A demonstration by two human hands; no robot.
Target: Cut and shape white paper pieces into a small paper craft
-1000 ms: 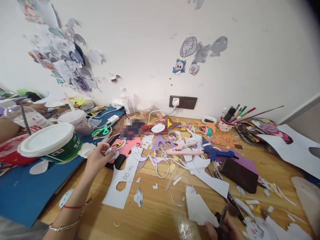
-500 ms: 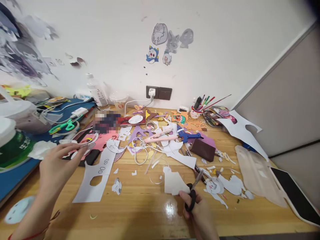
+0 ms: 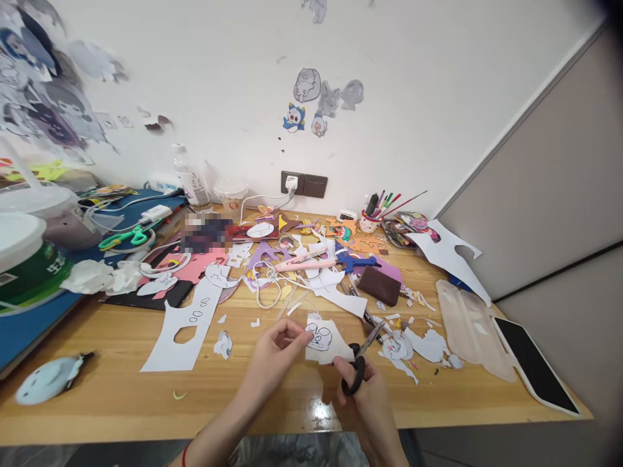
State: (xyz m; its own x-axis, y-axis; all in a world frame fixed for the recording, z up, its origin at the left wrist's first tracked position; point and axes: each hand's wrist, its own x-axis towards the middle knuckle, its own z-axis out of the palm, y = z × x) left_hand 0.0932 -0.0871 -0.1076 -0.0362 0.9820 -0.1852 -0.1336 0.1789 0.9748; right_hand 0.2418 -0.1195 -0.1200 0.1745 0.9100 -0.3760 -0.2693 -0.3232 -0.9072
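Pinched in the fingertips of my left hand (image 3: 282, 347) is a small paper cutout (image 3: 321, 338) with a line-drawn animal face. It overlaps a blank white paper piece (image 3: 331, 355). My right hand (image 3: 363, 383) has its fingers in the black handles of a pair of scissors (image 3: 360, 363), whose blades point up and away to the right. Its thumb rests at the lower right corner of the white paper piece. Left of my hands lies a white sheet (image 3: 195, 337) with a hole and small ovals drawn on it. Near it is a small grey-and-white cutout (image 3: 223, 345).
Paper scraps, a pink hot glue tool (image 3: 302, 264) and a brown block (image 3: 379, 285) lie behind my hands. Drinks and a green tub (image 3: 29, 272) stand at left. A pen cup (image 3: 370, 222) is at the back, a tablet (image 3: 533, 363) at right.
My left hand has come from the pile at the left to the white paper piece, bringing the face cutout over it. My right hand still holds the scissors. The view has shifted slightly.
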